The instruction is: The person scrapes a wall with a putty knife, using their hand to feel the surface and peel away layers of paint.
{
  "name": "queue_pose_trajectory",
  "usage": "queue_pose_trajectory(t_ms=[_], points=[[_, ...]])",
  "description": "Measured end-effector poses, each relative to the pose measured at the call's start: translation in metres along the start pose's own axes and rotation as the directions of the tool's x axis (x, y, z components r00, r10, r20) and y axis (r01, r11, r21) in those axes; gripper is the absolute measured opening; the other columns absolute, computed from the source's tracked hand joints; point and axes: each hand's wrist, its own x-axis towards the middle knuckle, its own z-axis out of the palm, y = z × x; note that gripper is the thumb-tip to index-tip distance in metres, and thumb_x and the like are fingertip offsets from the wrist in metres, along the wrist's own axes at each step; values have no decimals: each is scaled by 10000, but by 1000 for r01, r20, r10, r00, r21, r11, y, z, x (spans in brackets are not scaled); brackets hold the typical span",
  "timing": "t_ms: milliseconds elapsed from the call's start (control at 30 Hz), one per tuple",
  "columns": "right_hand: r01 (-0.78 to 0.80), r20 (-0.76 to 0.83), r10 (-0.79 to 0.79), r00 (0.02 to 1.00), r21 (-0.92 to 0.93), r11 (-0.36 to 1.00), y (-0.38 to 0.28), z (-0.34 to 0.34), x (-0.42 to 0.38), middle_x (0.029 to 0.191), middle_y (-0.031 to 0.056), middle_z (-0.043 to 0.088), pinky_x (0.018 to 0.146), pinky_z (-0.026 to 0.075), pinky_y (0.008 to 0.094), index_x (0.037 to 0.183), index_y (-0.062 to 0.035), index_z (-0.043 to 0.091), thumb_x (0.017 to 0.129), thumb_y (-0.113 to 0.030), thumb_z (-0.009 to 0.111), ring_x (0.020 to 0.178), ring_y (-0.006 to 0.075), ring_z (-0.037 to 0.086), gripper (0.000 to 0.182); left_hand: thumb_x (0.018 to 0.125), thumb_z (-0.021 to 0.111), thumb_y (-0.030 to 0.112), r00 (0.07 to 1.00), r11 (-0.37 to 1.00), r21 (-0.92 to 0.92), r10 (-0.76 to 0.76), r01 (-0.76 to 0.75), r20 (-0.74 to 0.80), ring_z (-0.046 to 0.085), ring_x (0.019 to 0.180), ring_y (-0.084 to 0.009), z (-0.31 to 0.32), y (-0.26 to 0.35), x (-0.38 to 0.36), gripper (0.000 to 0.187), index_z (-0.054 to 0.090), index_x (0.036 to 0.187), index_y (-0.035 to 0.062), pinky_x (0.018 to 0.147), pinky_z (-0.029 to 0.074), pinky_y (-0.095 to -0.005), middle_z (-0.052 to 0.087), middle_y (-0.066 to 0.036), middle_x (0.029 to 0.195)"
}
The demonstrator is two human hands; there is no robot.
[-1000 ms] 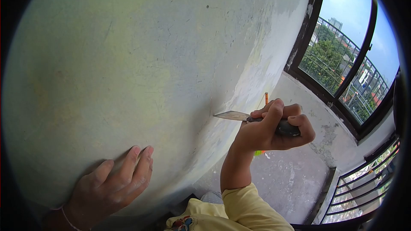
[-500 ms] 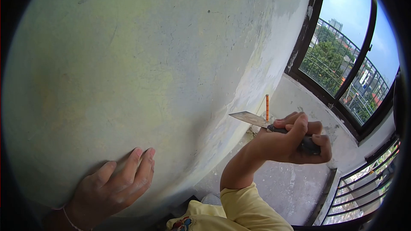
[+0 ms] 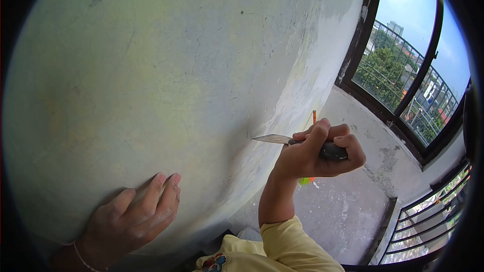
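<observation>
My right hand [image 3: 312, 156] is wrapped round the dark handle of a putty knife [image 3: 272, 138]. The blade points left, its tip right at the surface of a worn, patchy wall [image 3: 151, 85]. Cracks and flaking paint run down the wall beside the blade. Lower left, my left hand [image 3: 133, 216] rests against the same wall with its fingers stretched out and slightly apart, holding nothing.
A dark-framed window [image 3: 398, 60] is at the upper right, with a barred opening [image 3: 426, 226] below it. Behind my right forearm stands an orange stick [image 3: 314, 116], with green and orange bristles [image 3: 306, 180] lower down. The floor [image 3: 333, 216] is speckled.
My right hand has moved left and slightly up with the putty knife, bringing the blade tip to the wall. The left hand stays almost where it was.
</observation>
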Motion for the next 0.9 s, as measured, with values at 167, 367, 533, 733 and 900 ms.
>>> queue_pose_trajectory(t_ms=[167,367,533,733,900], points=[[24,-94,-15,995,89,996,-5,-4,13,603,12,384,295,327,177,975,-86,298,829,148,497,339,56,325,341,911,619,164,1000,1000,5,-9,9,3,547,1190,-139,3,0,-2,155,687,1047,197,872,412,-284,650,50,1249],[39,-1,-39,999,110,993,-2,-11,-1,600,10,355,290,331,186,975,-96,278,832,151,498,336,68,325,360,916,604,162,1000,1000,-18,-19,19,1,548,1196,-145,3,2,-2,167,688,1058,189,873,414,-291,647,42,1265],[6,-47,-2,999,71,997,-5,-5,5,597,19,375,306,317,201,968,-91,280,829,154,499,339,80,338,356,911,599,165,1000,999,-21,-25,25,11,539,1212,-148,2,2,-4,180,690,1065,184,873,418,-289,646,37,1269],[-24,-56,30,998,106,994,-10,-3,7,591,6,369,311,317,196,959,-97,292,835,151,483,339,59,325,337,913,598,174,1000,1000,-13,-17,17,10,532,1227,-152,3,2,-4,181,687,1069,178,878,422,-281,643,36,1266],[-14,2,14,1000,12,1000,-1,-3,-4,596,-4,366,310,300,165,965,-92,301,847,129,498,344,49,340,318,916,589,179,1000,1000,14,9,-9,5,537,1222,-151,5,2,-9,184,685,1073,175,875,423,-267,642,36,1265]])
